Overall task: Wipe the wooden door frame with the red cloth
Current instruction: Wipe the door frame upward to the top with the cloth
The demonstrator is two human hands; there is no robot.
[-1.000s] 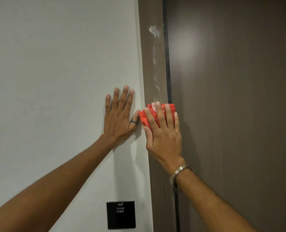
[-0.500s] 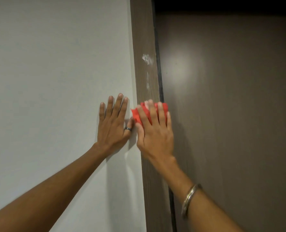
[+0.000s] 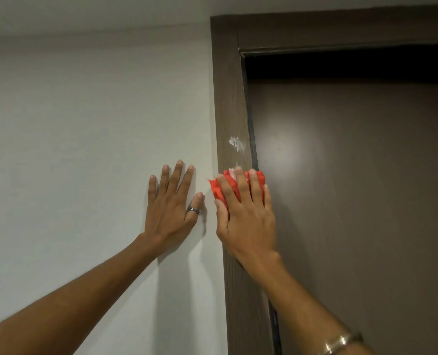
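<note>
The red cloth [image 3: 234,187] is pressed flat against the upright of the wooden door frame [image 3: 232,103], bunched into folds beneath the right hand [image 3: 247,221]. The cloth is covered by the palm and the fingers [image 3: 239,183], which are laid nearly straight and slightly spread over it; red folds are seen between the fingers, past the fingertips at the top, and out beyond the forefinger on the wall side. The cloth is not gripped in a fist but is held down by the flattened hand, with the thumb tucked along its lower left edge. The cloth's right edge reaches across the dark seam onto the brown door [image 3: 353,201]. A white smear [image 3: 237,144] is seen on the frame just above the cloth, apart from it. A metal bangle [image 3: 341,343] is worn on the right wrist. The left hand [image 3: 173,213] is laid open and flat on the pale wall [image 3: 71,137] just beside the frame, with nothing held; its fingers are extended upward and a dark ring [image 3: 193,210] is worn on the thumb. The two hands are near each other but not touching.
</note>
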